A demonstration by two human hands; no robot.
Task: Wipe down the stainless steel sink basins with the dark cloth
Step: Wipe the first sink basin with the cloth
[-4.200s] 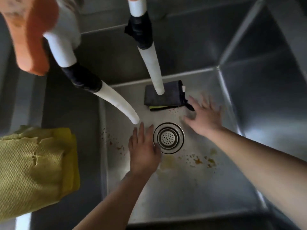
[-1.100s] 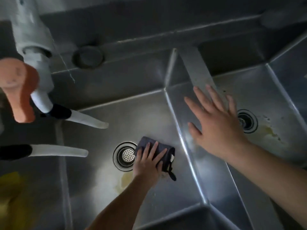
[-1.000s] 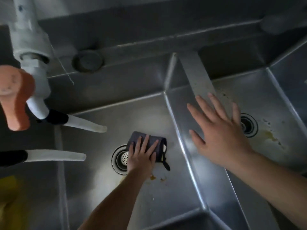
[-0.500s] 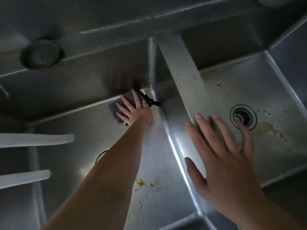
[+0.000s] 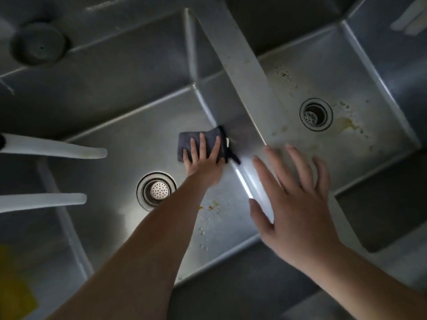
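The dark cloth (image 5: 184, 144) lies flat on the floor of the left sink basin (image 5: 120, 144), against the wall of the divider. My left hand (image 5: 204, 162) presses on it with straight, spread fingers. My right hand (image 5: 295, 204) is spread flat over the steel divider (image 5: 240, 65) between the two basins, fingers pointing away from me. Whether it touches the divider is unclear. The right basin (image 5: 346, 72) has yellow-brown stains around its drain (image 5: 316, 114). Orange crumbs (image 5: 209, 207) lie on the left basin floor near my forearm.
The left basin's drain strainer (image 5: 157, 191) sits left of my forearm. Two white faucet spouts (image 5: 57, 148) reach in from the left edge. A round cap (image 5: 38, 46) sits on the back ledge. Something yellow (image 5: 13, 289) shows at the bottom left.
My left hand has drawn the cloth back from the basin's far corner along the divider wall toward me. My right hand stays spread over the divider. The view has shifted.
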